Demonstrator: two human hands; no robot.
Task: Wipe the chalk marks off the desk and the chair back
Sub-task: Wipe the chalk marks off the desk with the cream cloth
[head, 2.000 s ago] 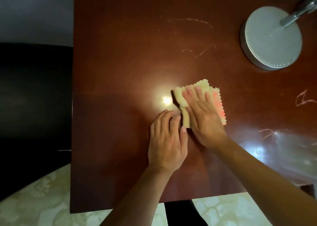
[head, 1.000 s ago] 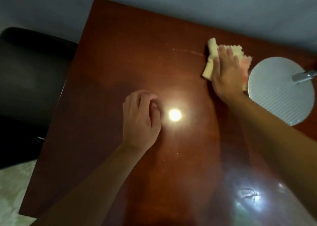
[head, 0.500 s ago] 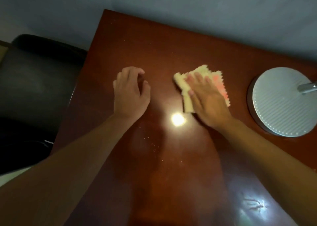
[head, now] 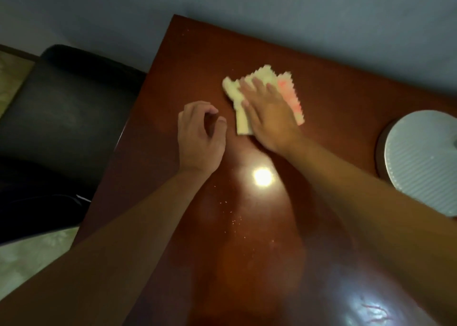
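Observation:
A folded pale yellow cloth (head: 238, 113) with a pink zigzag edge lies on the dark red-brown desk (head: 321, 98). My right hand (head: 267, 113) presses flat on the cloth with straight fingers. My left hand (head: 199, 137) rests on the desk just left of the cloth, fingers loosely curled, holding nothing. Fine chalk crumbs (head: 232, 216) dot the desk near me. A pink chalk mark (head: 373, 313) shows at the near right, in a glare patch. The black chair (head: 64, 108) stands left of the desk.
A round white ribbed lamp base (head: 425, 162) sits on the desk at the right edge of view. A bright light reflection (head: 262, 176) glares mid-desk. The grey wall runs behind the desk. Pale patterned floor (head: 32, 251) shows at lower left.
My right hand slid the cloth from the far right near the lamp base back toward the middle, then slightly further away. My left hand moved forward on the desk and stays beside the cloth.

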